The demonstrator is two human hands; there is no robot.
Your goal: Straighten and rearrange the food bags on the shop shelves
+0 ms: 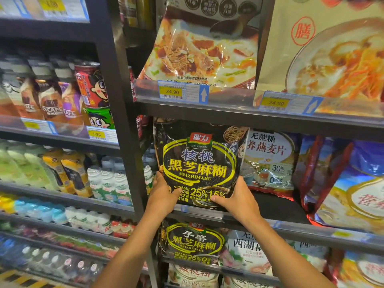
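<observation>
A black sesame-paste bag (197, 163) with yellow lettering stands upright at the left end of the middle shelf (291, 226). My left hand (164, 194) grips its lower left corner, and my right hand (236, 196) grips its lower right corner. Right of it, set further back, stands a white oat-flake bag (270, 161). Beyond a bare dark gap leans a blue and red bag (342, 183). On the shelf below stands a second black sesame bag (193, 242).
Large soup-picture bags (203, 48) fill the shelf above, over price tags (172, 91). A dark upright post (122, 113) separates this bay from drink shelves on the left with bottles (49, 100) and cans (91, 86). Lower shelves hold more white bags (245, 252).
</observation>
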